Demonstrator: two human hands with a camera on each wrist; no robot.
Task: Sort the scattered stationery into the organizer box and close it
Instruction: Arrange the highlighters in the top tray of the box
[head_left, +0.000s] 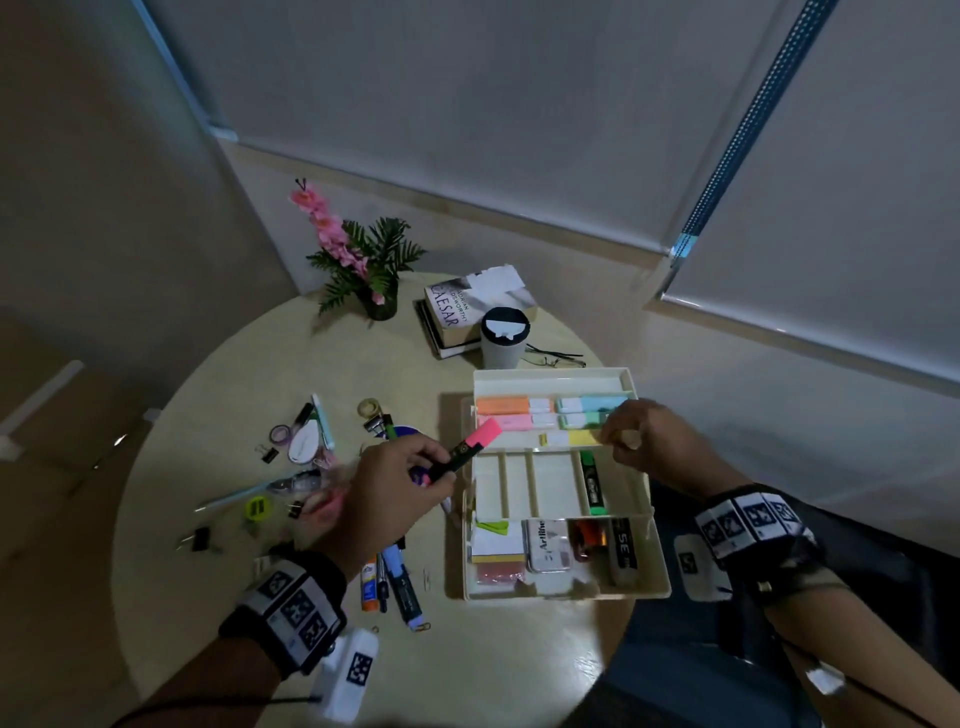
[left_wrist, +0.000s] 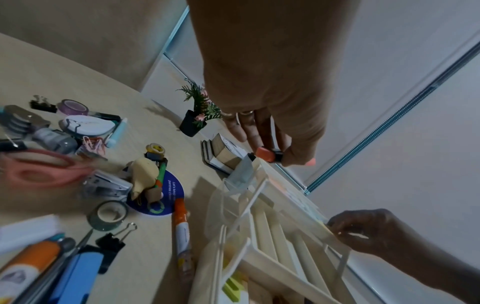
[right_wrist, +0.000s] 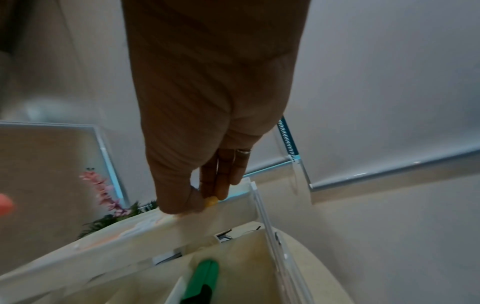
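The cream organizer box (head_left: 652, 566) stands open on the round table, its upper tray (head_left: 550, 384) holding pastel highlighters in rows. My left hand (head_left: 431, 467) grips a pink highlighter (head_left: 470, 447) with a black body, held just left of the box; the left wrist view shows my left hand (left_wrist: 272, 156) on that highlighter (left_wrist: 266, 154) too. At the tray's front edge my right hand (head_left: 615, 439) pinches the end of a yellow highlighter (head_left: 582, 437). In the right wrist view my right hand (right_wrist: 205, 199) has thumb and fingers closed on the yellow highlighter (right_wrist: 211, 201). A green highlighter (head_left: 592, 483) lies in a middle slot.
Loose stationery covers the table's left side: pink scissors (left_wrist: 39, 170), tape rolls (left_wrist: 107, 215), binder clips (head_left: 200, 538), a glue stick (head_left: 370, 584), a blue marker (head_left: 402, 587). At the back stand a potted plant (head_left: 363, 260), stacked books (head_left: 457, 317), a cup (head_left: 503, 338) and glasses (head_left: 553, 358).
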